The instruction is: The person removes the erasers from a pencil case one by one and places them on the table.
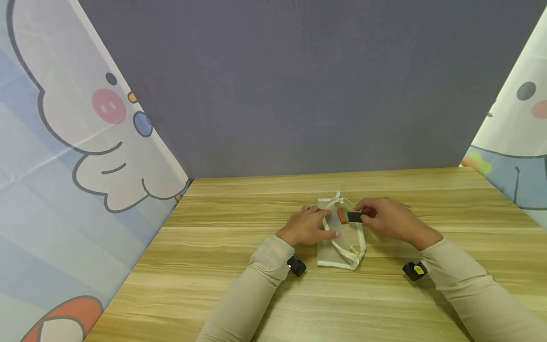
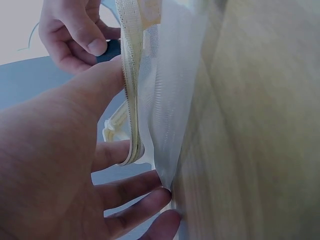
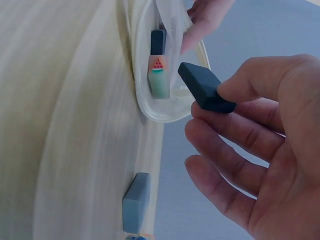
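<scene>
A translucent mesh zipper pouch [image 1: 335,254] lies on the table with its mouth spread wide. The left hand [image 1: 305,225] is at the pouch's left side, thumb and index finger spread at the zipper edge [image 2: 131,80]. Its other fingertips touch the mesh. Between thumb and fingertips, the right hand [image 1: 391,221] pinches a small black eraser [image 3: 206,87] over the opening. Inside the pouch, the right wrist view shows a dark block [image 3: 158,42] and a pale green eraser [image 3: 159,84] with a watermelon print. An orange piece [image 1: 342,216] shows in the mouth from above.
A blue-grey block [image 3: 136,202] rests on the wooden table [image 1: 213,266] near the right hand, with part of a blue-patterned item [image 3: 137,237] beside it. A grey panel [image 1: 299,95] rises behind the table. Cartoon-printed cloth [image 1: 55,213] hangs on both sides.
</scene>
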`<state>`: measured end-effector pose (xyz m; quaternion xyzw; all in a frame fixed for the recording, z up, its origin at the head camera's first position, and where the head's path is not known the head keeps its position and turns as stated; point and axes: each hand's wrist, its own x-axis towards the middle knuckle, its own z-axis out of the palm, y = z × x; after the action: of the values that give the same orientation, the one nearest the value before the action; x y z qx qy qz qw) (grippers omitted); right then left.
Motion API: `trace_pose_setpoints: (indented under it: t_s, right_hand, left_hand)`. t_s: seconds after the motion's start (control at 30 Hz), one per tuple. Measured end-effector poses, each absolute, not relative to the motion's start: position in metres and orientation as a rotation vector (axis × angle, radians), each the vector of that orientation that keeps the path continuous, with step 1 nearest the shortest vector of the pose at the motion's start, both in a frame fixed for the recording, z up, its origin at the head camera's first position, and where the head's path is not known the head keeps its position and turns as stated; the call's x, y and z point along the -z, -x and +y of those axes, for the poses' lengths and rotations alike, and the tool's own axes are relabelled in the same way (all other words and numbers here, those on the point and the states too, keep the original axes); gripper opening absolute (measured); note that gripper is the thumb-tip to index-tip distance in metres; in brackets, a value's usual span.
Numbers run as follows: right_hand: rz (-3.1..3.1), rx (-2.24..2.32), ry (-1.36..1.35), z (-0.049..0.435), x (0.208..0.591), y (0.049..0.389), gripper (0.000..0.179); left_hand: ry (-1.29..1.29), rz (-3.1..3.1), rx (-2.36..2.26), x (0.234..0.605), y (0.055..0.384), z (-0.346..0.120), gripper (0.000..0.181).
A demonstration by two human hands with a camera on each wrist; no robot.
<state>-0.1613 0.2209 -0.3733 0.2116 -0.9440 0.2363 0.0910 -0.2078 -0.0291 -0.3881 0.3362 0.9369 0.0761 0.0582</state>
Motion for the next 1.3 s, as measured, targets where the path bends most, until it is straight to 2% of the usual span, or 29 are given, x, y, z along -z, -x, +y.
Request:
trace_pose_setpoints:
  t_s: [0.43,1.3]
  right_hand:
    - [-2.801,-0.696,-0.62,0.23,0.364,0.158,0.017]
    - [-2.774,-0.723,-0.478,0.258,0.352,0.158,0.018]
  left_hand:
    - [-1.009,2.835,-0.236,0.391,0.209,-0.03,0.072]
    - [-1.03,2.837,-0.238,0.391,0.208,-0.03,0.071]
